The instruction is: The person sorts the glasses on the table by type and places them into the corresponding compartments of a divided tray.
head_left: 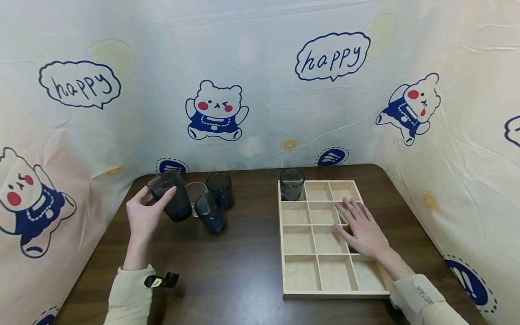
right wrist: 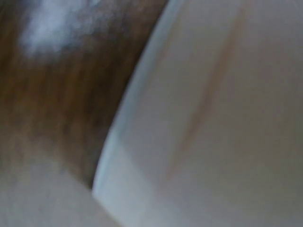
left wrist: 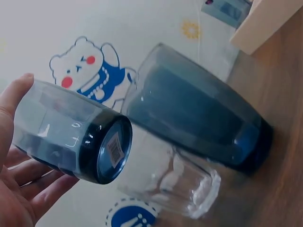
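Note:
My left hand (head_left: pixel 144 216) grips a dark blue drinking glass (head_left: pixel 175 203), thumb on one side and fingers on the other. The glass tilts with its base to the lower right; a label shows on its base in the left wrist view. Beside it stand two more blue glasses, a nearer one (head_left: pixel 210 214) and a farther one (head_left: pixel 220 190), plus a clear glass (left wrist: pixel 191 189) partly hidden. My right hand (head_left: pixel 363 232) rests with fingers extended on the right side of a wooden compartment tray (head_left: pixel 299 273). Another dark glass (head_left: pixel 292 187) stands in the tray's far left compartment.
The brown table (head_left: pixel 239 275) carries everything. A patterned cloth (head_left: pixel 260 54) hangs along the table's back and sides. In the right wrist view, a blurred pale surface fills much of the frame beside brown wood.

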The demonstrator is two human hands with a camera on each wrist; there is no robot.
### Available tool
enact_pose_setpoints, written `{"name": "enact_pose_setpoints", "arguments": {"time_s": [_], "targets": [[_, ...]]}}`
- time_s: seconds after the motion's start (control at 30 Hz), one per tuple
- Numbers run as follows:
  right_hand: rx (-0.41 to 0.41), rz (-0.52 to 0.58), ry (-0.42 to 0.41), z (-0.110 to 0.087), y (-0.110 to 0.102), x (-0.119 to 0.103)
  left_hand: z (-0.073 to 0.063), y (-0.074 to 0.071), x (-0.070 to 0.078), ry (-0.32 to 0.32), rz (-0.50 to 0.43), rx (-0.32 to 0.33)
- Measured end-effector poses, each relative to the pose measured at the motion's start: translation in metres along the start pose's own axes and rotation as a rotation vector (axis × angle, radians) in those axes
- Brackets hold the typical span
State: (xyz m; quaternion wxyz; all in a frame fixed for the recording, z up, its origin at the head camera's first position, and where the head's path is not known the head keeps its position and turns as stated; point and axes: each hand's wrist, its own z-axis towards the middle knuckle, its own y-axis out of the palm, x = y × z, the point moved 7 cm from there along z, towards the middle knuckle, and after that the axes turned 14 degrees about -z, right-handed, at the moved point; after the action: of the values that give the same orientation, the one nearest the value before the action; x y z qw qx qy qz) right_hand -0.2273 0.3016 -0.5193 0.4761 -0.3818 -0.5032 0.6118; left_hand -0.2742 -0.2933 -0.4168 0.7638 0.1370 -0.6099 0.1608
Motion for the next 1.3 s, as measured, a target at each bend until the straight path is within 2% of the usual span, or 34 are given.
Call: {"name": "enact_pose_setpoints", "arguments": {"time_s": [0.27, 0.43, 0.77, 0.9, 1.1, 1.3], "targets": [[-0.011, 0.004, 0.003, 0.000, -0.001, -0.001, -0.009, 0.017, 0.020, 0.068, 0.040, -0.074], [-0.016, 0.004, 0.005, -0.001, 0.000, 0.000, -0.018, 0.026, 0.030, 0.081, 0.043, -0.117], [-0.011, 0.012, 0.001, -0.001, -0.001, -0.001, -0.038, 0.063, 0.046, 0.123, -0.058, -0.273], [-0.012, 0.013, 0.002, 0.000, -0.001, 0.000, -0.044, 0.079, 0.046, 0.119, -0.082, -0.319], [-0.016, 0.022, 0.004, 0.000, -0.001, 0.000, -0.052, 0.101, 0.038, 0.079, -0.056, -0.383], [-0.020, 0.018, 0.004, 0.000, -0.001, 0.001, -0.060, 0.123, 0.034, 0.083, -0.068, -0.439]]}}
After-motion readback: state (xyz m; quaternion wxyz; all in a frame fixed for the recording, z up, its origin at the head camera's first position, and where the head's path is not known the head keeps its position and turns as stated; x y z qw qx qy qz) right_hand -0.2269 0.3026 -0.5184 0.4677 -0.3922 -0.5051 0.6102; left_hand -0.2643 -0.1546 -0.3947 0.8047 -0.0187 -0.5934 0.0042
